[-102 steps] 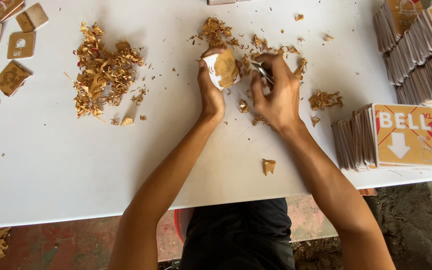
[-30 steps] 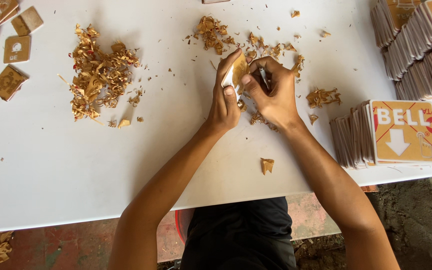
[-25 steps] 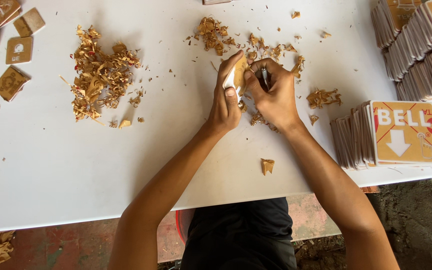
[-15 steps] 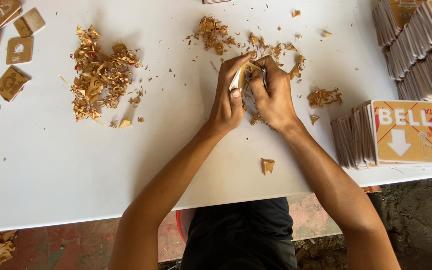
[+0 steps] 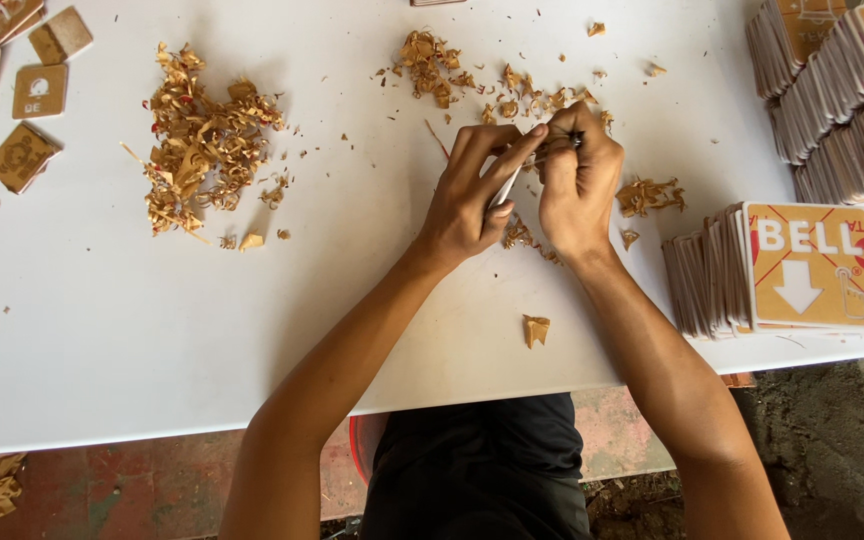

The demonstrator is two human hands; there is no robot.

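Note:
My left hand (image 5: 472,195) holds a small white square plate (image 5: 505,187) on edge, pinched between thumb and fingers above the white table (image 5: 152,320). My right hand (image 5: 577,180) is closed around a thin dark tool (image 5: 557,148) whose tip meets the plate's upper edge. Both hands touch each other over the middle of the table. Brown paper peelings (image 5: 472,75) lie scattered just beyond them.
A big heap of brown peelings (image 5: 202,150) lies to the left. Several small square plates (image 5: 22,155) sit at the far left. Rows of stacked square sign plates (image 5: 802,265) stand upright at the right. One torn scrap (image 5: 536,329) lies near the front edge.
The plate, earlier held flat facing me, is now turned edge-on. My hands have closed together and shifted slightly away from me, the tool now against the plate's edge.

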